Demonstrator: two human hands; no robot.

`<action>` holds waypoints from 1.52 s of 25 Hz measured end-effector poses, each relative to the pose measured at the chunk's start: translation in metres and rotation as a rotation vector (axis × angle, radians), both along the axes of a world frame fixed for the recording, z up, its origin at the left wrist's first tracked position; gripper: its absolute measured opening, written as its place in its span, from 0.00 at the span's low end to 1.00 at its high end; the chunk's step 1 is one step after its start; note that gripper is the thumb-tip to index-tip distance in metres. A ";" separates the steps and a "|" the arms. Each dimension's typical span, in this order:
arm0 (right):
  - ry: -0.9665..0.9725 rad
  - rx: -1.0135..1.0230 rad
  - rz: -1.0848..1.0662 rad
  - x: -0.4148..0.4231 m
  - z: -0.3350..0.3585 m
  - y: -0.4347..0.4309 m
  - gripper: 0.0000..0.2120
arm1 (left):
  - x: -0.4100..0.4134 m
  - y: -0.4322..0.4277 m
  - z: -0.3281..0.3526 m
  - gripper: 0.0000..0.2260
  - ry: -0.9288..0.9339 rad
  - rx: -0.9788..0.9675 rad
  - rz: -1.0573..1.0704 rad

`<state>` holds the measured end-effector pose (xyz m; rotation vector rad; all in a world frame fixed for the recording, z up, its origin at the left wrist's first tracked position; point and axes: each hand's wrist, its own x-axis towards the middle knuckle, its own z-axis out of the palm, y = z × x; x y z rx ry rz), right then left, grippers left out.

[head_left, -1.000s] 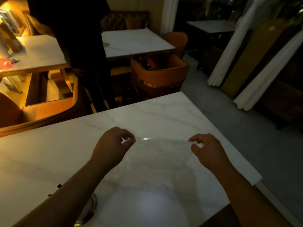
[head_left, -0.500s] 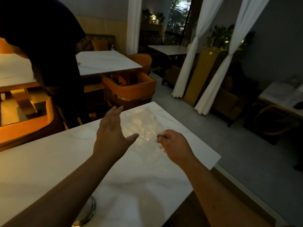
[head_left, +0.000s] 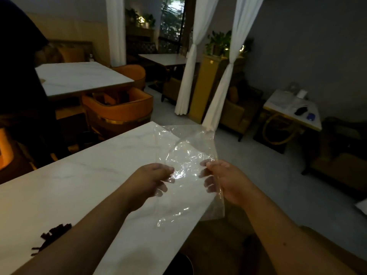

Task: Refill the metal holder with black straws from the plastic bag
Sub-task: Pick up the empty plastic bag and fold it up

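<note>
An empty clear plastic bag [head_left: 190,153] is held up over the right corner of the white marble table [head_left: 89,175]. My left hand [head_left: 151,179] pinches its left side and my right hand [head_left: 222,181] grips its right side, fingers showing through the film. The tips of several black straws [head_left: 52,235] stick out from behind my left forearm at the lower left. The metal holder itself is hidden by that forearm.
A person in dark clothes [head_left: 17,76] stands at the far left beside the table. Orange chairs [head_left: 119,108] and another marble table [head_left: 79,78] lie behind. White curtains [head_left: 222,80] and a small side table [head_left: 292,108] are to the right, with grey floor between.
The bag lay flat on the table a second ago, both hands pinching its far edge. It is now lifted and crumpled between both hands at the table's right corner. My view has swung right.
</note>
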<state>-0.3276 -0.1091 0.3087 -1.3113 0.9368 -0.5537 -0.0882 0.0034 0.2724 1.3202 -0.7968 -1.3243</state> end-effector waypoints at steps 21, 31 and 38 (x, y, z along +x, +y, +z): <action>-0.437 0.158 -0.260 -0.154 -0.050 -0.135 0.15 | -0.130 -0.137 0.003 0.27 0.649 0.151 0.078; -0.449 0.236 0.002 -0.159 -0.092 -0.177 0.20 | -0.176 -0.177 -0.002 0.48 0.473 0.205 0.050; -0.400 0.308 0.050 -0.168 -0.115 -0.173 0.16 | -0.183 -0.176 -0.019 0.13 0.037 0.251 0.248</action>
